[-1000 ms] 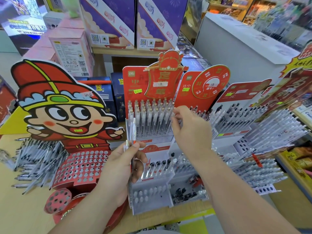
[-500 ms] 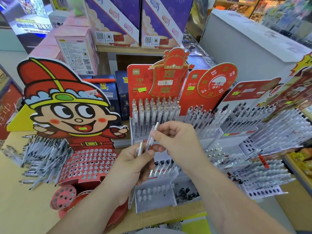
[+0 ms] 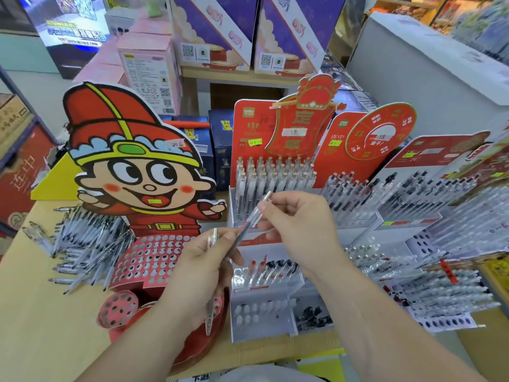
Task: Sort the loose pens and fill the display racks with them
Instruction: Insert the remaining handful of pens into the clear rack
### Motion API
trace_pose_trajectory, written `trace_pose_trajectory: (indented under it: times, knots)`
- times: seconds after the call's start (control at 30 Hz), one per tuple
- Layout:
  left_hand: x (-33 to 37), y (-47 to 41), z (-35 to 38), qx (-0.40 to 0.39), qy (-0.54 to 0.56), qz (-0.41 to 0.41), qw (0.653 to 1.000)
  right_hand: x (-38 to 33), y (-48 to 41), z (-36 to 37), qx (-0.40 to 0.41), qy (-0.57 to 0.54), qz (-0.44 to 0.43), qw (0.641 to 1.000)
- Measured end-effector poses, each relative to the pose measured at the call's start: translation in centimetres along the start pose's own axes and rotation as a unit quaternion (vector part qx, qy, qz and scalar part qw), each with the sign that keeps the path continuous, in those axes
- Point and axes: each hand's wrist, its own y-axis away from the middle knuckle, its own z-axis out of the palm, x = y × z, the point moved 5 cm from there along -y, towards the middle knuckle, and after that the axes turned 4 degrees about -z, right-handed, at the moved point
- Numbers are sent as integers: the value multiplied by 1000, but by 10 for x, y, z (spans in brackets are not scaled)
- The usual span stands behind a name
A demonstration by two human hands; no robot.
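Note:
My left hand (image 3: 203, 268) grips a clear pen (image 3: 210, 321) that hangs down below the palm. My right hand (image 3: 300, 230) pinches a second clear pen (image 3: 249, 220) with a red insert, held slanted just above the left thumb. Both hands hover in front of a white tiered rack (image 3: 264, 315) under a red header card; its top tier is full of clear pens (image 3: 272, 180), its lower tiers hold a few. A pile of loose pens (image 3: 82, 244) lies on the wooden table at the left, beside a red cartoon-figure rack (image 3: 148, 260) with open holes.
More racks packed with pens (image 3: 429, 205) fan out to the right. Dark blue boxes (image 3: 220, 139) stand behind the racks, pink and purple cartons (image 3: 148, 64) on a shelf further back. A white counter (image 3: 429, 67) rises at the far right.
My right hand came back from the top tier to my left hand and drew one pen out of it. The camera shifted slightly closer.

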Motion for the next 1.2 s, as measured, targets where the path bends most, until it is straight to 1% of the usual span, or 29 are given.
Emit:
trace_pose_trajectory:
  times: [0.07, 0.17, 0.27, 0.37, 0.57, 0.67, 0.77, 0.87, 1.07, 1.2]
  knots:
    - [-2, -2, -9, 21, 11, -12, 1000, -10, -3, -5, 25, 30, -46, 998]
    - [-6, -4, -22, 50, 28, -35, 998, -27, -8, -15, 73, 74, -131, 986]
    - [-8, -4, -29, 61, 64, -54, 995, -33, -11, -17, 108, 117, -181, 971]
    - [-8, -2, -30, 54, 87, -59, 993, -34, -13, -10, 111, 159, -213, 958]
    - [-5, 0, -33, 51, 79, -63, 994, -33, -14, 12, 98, 244, -263, 928]
    - [-6, 1, -34, 50, 74, -62, 994, -27, -16, 19, 88, 273, -255, 924]
    - [-5, 2, -34, 47, 72, -60, 994, -18, -17, 26, 66, 281, -222, 931]
    - [-2, 1, -33, 46, 65, -54, 995, -13, -19, 31, 69, 278, -200, 937]
    - [13, -1, -26, 43, 35, -1, 998, -10, -22, 34, 70, 262, -168, 948]
    - [33, -8, -18, 36, 9, 48, 998, -10, -24, 32, 61, 270, -161, 947]
